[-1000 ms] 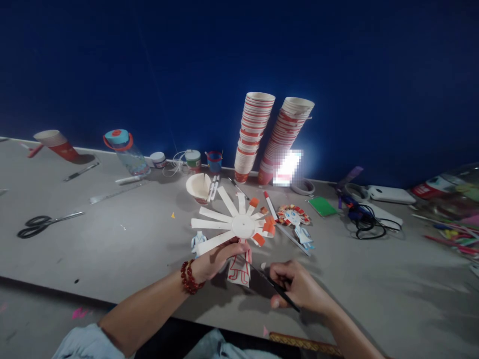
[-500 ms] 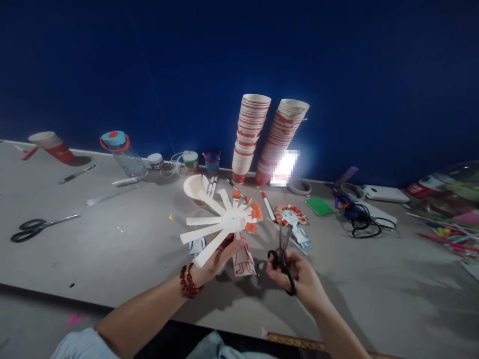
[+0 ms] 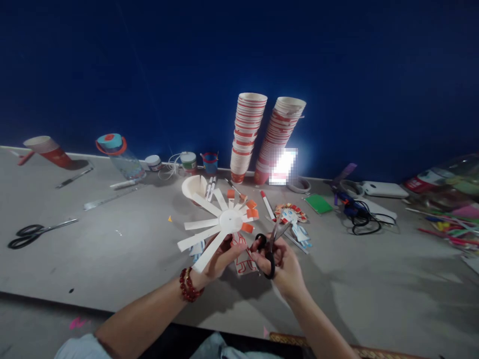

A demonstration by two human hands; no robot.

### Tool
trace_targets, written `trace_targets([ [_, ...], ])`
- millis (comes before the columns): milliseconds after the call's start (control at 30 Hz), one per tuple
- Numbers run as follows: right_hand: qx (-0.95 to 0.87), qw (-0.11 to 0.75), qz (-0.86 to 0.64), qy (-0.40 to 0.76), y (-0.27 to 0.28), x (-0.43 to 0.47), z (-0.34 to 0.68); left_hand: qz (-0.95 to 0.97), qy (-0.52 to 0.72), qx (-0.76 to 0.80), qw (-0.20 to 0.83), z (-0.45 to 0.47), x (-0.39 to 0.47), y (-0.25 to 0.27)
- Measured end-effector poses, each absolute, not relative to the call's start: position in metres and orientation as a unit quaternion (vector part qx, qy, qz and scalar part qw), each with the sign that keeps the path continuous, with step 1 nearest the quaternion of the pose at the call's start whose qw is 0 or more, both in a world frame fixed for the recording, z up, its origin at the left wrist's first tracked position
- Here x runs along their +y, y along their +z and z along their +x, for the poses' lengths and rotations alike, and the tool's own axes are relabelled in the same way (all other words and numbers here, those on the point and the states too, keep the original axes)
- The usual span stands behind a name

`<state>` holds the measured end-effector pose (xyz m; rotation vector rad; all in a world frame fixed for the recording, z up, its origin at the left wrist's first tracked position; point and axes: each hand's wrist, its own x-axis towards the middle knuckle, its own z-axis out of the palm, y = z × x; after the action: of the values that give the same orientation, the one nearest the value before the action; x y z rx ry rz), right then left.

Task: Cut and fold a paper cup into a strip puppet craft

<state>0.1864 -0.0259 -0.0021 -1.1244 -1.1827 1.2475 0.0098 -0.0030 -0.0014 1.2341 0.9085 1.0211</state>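
My left hand (image 3: 220,257) grips a paper cup cut into strips (image 3: 230,221) that fan out round its white base; several strips on the right end in orange tips. Just below it, a paper piece with a red-drawn dress and legs (image 3: 245,262) shows beside my left thumb. My right hand (image 3: 282,262) is closed round black-handled scissors (image 3: 271,244), blades parted and pointing up and away. Its fingertips are close to the drawn piece; whether they touch it is unclear. A blue-drawn paper piece (image 3: 196,249) lies partly hidden behind the strips.
Two tall paper cup stacks (image 3: 249,134) stand by the blue wall. Right of my hands lie a paper doll (image 3: 292,217), a red marker (image 3: 267,205), and a green pad (image 3: 318,203). More scissors (image 3: 41,233) and a water bottle (image 3: 121,157) are at left; a cut cup (image 3: 194,188) sits behind.
My right hand has moved left with the scissors, up close to the drawn piece and my left hand. The strip-cut cup has shifted slightly left and down in view.
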Motion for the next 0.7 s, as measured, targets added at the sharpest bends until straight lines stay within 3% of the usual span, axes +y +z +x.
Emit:
trace_targets([
  [433, -0.474, 0.517, -0.468, 0.537, -0.001, -0.026, 0.181, 0.443, 0.454, 0.332, 0.698, 0.018, -0.006, -0.001],
  [700, -0.466, 0.52, -0.469, 0.541, -0.003, -0.025, 0.183, 0.462, 0.47, 0.388, 0.645, 0.016, -0.002, -0.006],
])
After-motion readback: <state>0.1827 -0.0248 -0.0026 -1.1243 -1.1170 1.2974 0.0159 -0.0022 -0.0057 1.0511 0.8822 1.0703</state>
